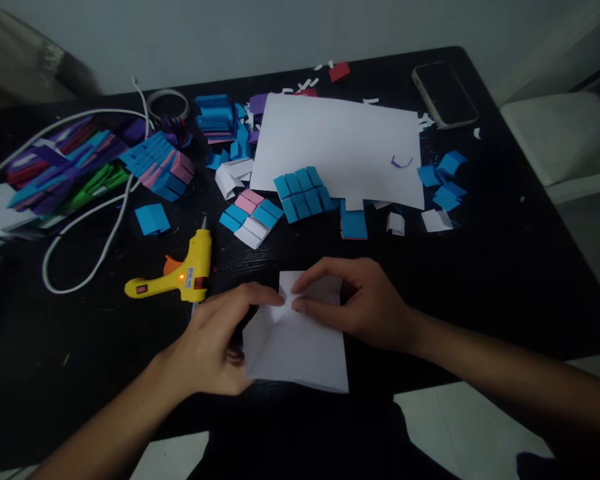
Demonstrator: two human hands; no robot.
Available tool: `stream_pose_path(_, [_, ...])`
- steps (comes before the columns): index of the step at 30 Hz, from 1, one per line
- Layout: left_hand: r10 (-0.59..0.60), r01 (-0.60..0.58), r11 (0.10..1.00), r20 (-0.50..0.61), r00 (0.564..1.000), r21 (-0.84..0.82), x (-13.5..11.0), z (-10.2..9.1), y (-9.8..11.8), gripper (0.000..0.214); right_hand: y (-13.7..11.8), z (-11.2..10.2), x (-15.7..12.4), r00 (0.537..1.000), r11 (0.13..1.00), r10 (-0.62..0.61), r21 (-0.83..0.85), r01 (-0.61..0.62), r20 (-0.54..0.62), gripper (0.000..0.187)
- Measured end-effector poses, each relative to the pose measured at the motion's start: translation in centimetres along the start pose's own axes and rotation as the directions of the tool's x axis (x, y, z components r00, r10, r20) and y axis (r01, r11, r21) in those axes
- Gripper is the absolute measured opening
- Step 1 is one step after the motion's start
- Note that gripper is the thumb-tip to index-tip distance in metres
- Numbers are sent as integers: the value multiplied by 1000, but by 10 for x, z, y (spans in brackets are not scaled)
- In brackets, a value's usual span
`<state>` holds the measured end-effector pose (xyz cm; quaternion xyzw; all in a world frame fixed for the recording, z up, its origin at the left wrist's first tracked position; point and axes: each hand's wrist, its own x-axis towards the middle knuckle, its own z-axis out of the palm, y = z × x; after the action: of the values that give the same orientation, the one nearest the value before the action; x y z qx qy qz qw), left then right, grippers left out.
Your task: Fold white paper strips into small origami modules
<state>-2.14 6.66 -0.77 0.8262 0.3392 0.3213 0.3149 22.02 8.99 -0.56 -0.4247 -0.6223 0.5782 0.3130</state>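
Observation:
A small white paper square (pixel 297 347) lies at the near edge of the black table (pixel 505 267), partly folded with its corners turned toward the middle. My left hand (pixel 215 340) holds its left side, index finger stretched onto the centre. My right hand (pixel 353 300) presses a folded flap at the paper's top, thumb and forefinger pinched on it. Both hands meet near the paper's middle.
A yellow glue gun (pixel 180 273) with a white cord (pixel 95 220) lies left of my hands. Behind are folded blue, pink and white paper pieces (pixel 303 193), a large white sheet (pixel 340 150), stacks of coloured folds (pixel 80 167), a tape roll (pixel 167 103) and a phone (pixel 443 93).

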Motion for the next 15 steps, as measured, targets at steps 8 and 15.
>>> stream_pose_path(8, [-22, 36, 993, 131, 991, -111, 1, -8, -6, 44, -2, -1, 1, 995, 997, 76, 29, -78, 63, 12])
stream_pose_path(15, [6, 5, 992, 84, 996, -129, 4, -4, -4, 39, -2, 0, 1, 998, 999, 26, 30, -27, 57, 12])
